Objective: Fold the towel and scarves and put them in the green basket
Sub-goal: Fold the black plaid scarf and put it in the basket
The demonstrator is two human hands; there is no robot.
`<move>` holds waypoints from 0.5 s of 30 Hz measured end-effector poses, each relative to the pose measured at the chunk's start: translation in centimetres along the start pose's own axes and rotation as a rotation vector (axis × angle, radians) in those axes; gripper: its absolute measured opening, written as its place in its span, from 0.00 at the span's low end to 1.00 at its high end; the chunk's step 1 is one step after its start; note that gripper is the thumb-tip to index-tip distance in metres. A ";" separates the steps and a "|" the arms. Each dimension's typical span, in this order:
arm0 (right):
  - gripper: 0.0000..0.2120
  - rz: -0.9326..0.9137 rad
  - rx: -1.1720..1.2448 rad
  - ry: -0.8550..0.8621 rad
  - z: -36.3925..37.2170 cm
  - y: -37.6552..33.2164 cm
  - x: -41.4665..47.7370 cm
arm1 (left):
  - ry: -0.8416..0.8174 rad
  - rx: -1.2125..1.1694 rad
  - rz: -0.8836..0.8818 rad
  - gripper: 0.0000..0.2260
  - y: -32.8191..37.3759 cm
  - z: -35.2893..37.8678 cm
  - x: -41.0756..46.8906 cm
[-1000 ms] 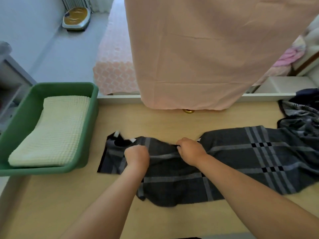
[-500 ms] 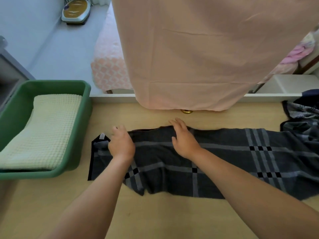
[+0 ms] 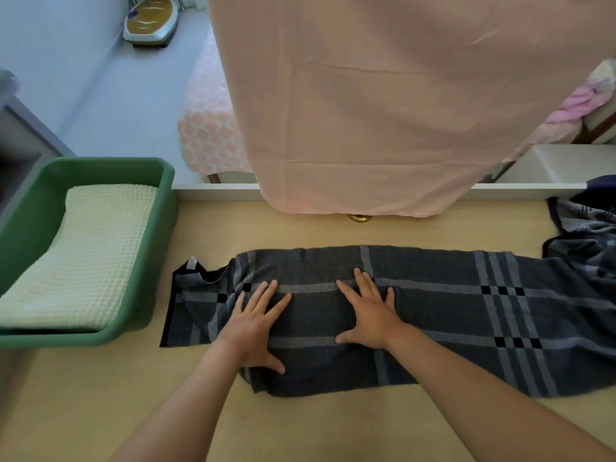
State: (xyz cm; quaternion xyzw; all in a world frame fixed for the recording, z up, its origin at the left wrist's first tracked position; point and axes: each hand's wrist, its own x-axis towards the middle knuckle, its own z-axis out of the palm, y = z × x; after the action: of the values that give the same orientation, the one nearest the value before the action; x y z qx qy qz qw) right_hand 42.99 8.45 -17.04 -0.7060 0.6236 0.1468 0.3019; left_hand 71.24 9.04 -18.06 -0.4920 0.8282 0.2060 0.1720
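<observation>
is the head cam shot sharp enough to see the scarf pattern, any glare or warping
Head view: sharp, the plaid scarf reads clearly around the left hand and right hand; soft even light, no glare on the table, faint shadow beside the green basket; wide-angle stretch toward the edges.

Grey plaid scarf (image 3: 433, 311) spread flat, centre to right; second scarf (image 3: 583, 235) crumpled, far right. Cream towel (image 3: 90, 255) folded inside green basket (image 3: 165, 225), left.

A home bedroom: far beyond the left hand (image 3: 255, 325) stands a pink lattice-patterned bed (image 3: 206, 135), and crumpled pink bedding (image 3: 573, 105) lies beyond the right hand (image 3: 370, 315).
</observation>
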 end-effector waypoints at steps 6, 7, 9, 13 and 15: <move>0.43 -0.128 -0.069 0.111 0.2 -4.1 -0.7 | 0.560 -0.331 -0.298 0.18 -0.4 -0.2 -3.1; 0.39 -0.183 -0.052 0.136 0.4 -5.3 -1.0 | 0.627 -0.381 -0.361 0.14 -0.7 0.2 -3.7; 0.32 -0.304 -0.045 0.183 1.0 -7.9 -1.3 | 0.686 -0.478 -0.471 0.12 -1.5 0.7 -5.3; 0.28 -0.463 -0.045 0.193 2.7 -13.6 -1.9 | 0.549 -0.481 -0.548 0.17 -4.1 3.1 -8.2; 0.32 -0.458 -0.026 0.119 3.6 -16.1 -2.2 | 0.448 -0.379 -0.533 0.24 -5.3 4.3 -9.4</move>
State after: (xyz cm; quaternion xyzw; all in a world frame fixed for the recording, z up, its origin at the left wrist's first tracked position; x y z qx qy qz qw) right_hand 58.77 12.99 -14.67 -0.8403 0.4619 0.0403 0.2810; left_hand 80.59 15.89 -18.04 -0.7457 0.6356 0.1909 -0.0592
